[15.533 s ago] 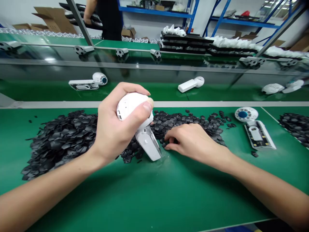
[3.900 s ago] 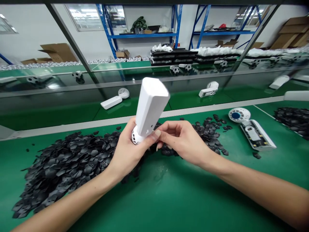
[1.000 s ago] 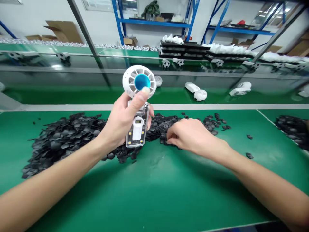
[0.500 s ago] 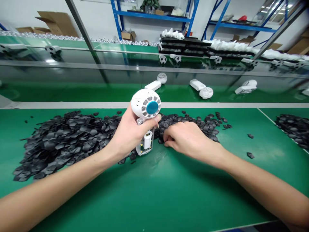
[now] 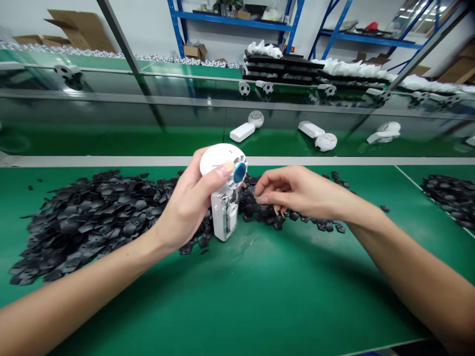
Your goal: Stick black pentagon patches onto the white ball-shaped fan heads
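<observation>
My left hand (image 5: 185,200) is wrapped around the round head of a small white handheld fan (image 5: 224,217), thumb across its front beside a blue hub. The fan's handle points down, and its open side shows parts inside. To the right, my right hand (image 5: 293,190) hovers over the pile of black plastic pieces (image 5: 100,212), thumb and forefinger pinched together. Whatever may be between those fingertips is too small to make out. The black pieces are thin, flat and angular, spread across the green work surface (image 5: 237,301) behind and beside both hands.
Beyond a pale ledge (image 5: 356,161), white fans (image 5: 243,132) lie on a green conveyor belt. Football-patterned fans (image 5: 267,88) rest on a higher level, near stacked black trays (image 5: 282,69). Another heap of black pieces (image 5: 451,198) is at the far right.
My left hand has turned the fan so its blue hub faces more to the right, thumb now over the head. My right hand has lifted off the pile. White fans on the belt shifted right.
</observation>
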Action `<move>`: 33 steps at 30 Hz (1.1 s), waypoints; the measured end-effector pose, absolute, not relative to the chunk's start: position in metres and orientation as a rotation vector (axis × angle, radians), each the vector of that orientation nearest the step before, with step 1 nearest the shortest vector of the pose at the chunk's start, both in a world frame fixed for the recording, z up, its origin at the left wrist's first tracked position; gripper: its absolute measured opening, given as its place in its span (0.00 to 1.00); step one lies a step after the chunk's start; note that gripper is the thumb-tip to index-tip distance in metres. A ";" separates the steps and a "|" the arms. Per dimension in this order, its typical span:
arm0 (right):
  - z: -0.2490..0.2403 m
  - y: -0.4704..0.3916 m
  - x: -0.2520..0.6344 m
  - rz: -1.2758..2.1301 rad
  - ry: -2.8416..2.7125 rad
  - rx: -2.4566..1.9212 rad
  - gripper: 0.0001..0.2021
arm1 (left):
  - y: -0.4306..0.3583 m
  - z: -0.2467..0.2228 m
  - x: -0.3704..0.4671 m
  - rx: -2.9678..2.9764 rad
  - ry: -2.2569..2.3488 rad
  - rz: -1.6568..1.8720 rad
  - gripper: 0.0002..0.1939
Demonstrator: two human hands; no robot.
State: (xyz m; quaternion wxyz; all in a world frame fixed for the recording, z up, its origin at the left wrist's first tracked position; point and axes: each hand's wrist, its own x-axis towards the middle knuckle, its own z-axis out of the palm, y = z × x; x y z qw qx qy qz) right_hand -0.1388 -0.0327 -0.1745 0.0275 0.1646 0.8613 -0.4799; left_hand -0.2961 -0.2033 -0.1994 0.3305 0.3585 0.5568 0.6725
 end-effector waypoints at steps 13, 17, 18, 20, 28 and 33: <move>-0.184 -0.017 -0.144 -2.302 2.163 0.542 0.12 | -0.204 -0.198 -0.305 1.022 1.608 1.724 0.26; -0.185 -0.018 -0.145 -2.359 2.170 0.531 0.11 | -0.203 -0.199 -0.305 1.050 1.623 1.745 0.26; -0.185 -0.018 -0.145 -2.360 2.180 0.533 0.09 | -0.203 -0.198 -0.305 1.058 1.623 1.747 0.26; -0.183 -0.018 -0.144 -2.328 2.211 0.541 0.07 | -0.204 -0.198 -0.304 1.062 1.616 1.742 0.26; -0.179 -0.026 -0.142 -2.165 2.467 0.524 0.15 | -0.206 -0.198 -0.308 1.062 1.642 1.719 0.28; -0.174 -0.039 -0.141 -2.315 2.721 0.517 0.12 | -0.206 -0.190 -0.306 1.196 1.829 1.649 0.30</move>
